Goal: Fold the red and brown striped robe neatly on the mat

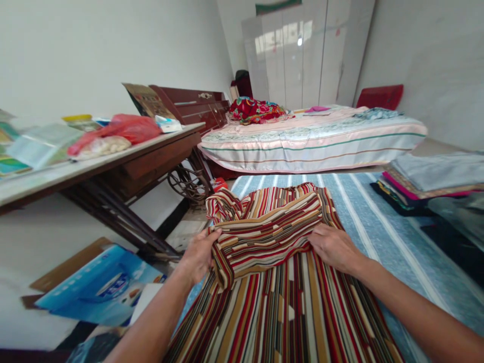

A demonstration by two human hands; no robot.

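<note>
A striped garment (280, 312) in red, tan, black and cream lies spread over a blue sheet with white stripes (363, 201). One sleeve-like section of it is laid crosswise over the body of the cloth, its stripes running sideways. My left hand (200, 252) pinches the left end of this section, thumb on top. At the section's right end, my right hand (335, 247) grips the cloth with curled fingers; the fingertips are partly hidden. Beyond the crosswise section, the far part of the garment is bunched at the left.
A stack of folded clothes (419, 181) lies on the right. To the left stands a sewing-machine table (162, 146) bearing a red plastic bag (132, 128), with a blue box (102, 287) below. Behind is a bed (313, 141) with a red floral bundle (257, 110).
</note>
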